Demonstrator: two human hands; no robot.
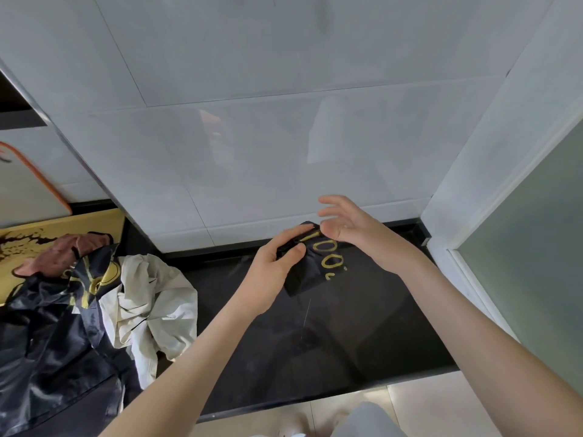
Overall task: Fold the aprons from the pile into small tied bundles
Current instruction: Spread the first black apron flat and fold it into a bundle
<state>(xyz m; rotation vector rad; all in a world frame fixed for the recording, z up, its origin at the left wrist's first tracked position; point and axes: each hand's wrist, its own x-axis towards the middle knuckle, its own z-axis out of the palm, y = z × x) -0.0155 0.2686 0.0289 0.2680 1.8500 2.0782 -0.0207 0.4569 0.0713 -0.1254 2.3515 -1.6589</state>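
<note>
A small folded black apron bundle [318,266] with yellow lettering lies on the black counter [331,335] near the tiled wall. My left hand [273,269] grips its left end, thumb on top and fingers curled round the fabric. My right hand [350,227] hovers over the bundle's far right end with fingers spread and straight, its thumb close to the cloth. A pile of aprons [82,310] lies at the left: dark navy shiny ones, one with yellow print, a cream one and a pink one at the back.
A white tiled wall [252,137] rises right behind the counter. A yellow board [47,228] and a white board with an orange rim [28,190] stand at the far left. A frosted glass door [536,247] closes the right side. Beige floor tiles [426,405] lie below.
</note>
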